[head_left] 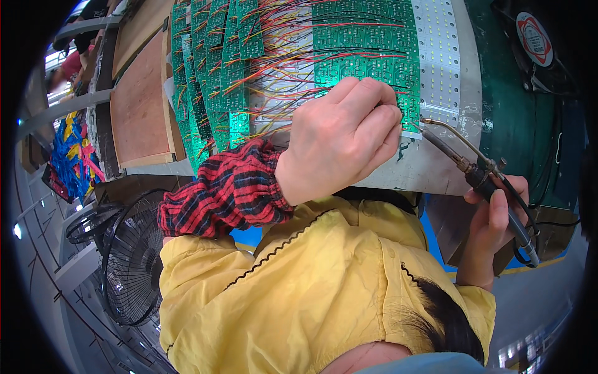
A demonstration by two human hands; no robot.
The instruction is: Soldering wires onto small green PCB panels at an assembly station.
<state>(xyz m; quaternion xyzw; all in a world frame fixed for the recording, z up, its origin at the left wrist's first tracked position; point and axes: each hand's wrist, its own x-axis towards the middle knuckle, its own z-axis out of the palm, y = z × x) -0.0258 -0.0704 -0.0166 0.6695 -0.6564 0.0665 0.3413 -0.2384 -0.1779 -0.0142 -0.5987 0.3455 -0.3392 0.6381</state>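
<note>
My left hand [349, 134], in a red and black plaid sleeve, is closed in a pinch over the lower right part of a green circuit board panel [367, 37]. What its fingertips hold is hidden behind the knuckles. Thin red, black and yellow wires [286, 75] run across the panel, some reaching under this hand. My right hand [489, 218] is wrapped around a soldering iron [483, 184] with a thin metal tube alongside it. The iron slants up and left, its tip close to the board's right edge, near the left fingertips.
Overlapping green boards with wires [218, 68] lie at the left. A white perforated strip sheet [439, 56] lies beside the panel. At far right is a black fan-like unit [534, 40] with a round label. A wooden tray [143, 100] and a standing fan [134, 262] are on the left.
</note>
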